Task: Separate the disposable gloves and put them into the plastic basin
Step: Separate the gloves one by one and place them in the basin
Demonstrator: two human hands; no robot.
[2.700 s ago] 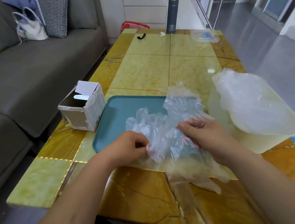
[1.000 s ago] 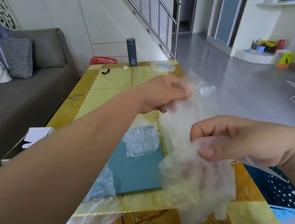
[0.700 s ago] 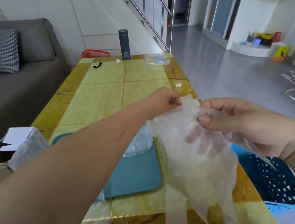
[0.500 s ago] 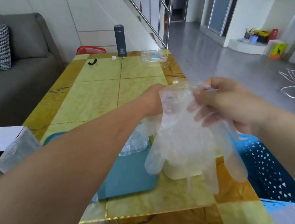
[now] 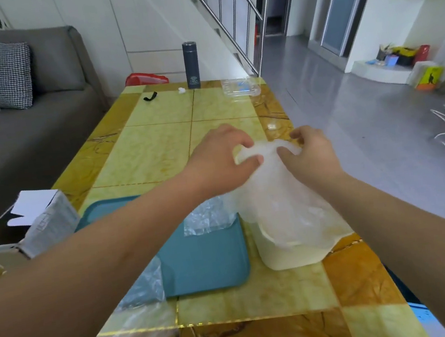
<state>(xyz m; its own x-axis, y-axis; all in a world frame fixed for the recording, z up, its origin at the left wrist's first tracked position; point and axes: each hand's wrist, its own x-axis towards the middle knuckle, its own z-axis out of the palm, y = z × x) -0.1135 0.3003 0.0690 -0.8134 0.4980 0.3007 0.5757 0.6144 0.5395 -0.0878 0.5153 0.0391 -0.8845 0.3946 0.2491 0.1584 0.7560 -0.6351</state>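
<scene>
A clear disposable glove is pinched at its cuff between my left hand and my right hand. It hangs down over the cream plastic basin, which holds a heap of crumpled clear gloves. More clear gloves lie on the teal tray at its back edge, and others lie under my left forearm near the tray's front left corner.
An open cardboard box stands left of the tray. At the table's far end are a dark flask, a black clip and a clear plastic case. A grey sofa runs along the left. Bare floor lies to the right.
Both hands have lifted one glove from the pile on the tray, carried it to the right and lowered it over the basin. The view has tilted up and then back down.
</scene>
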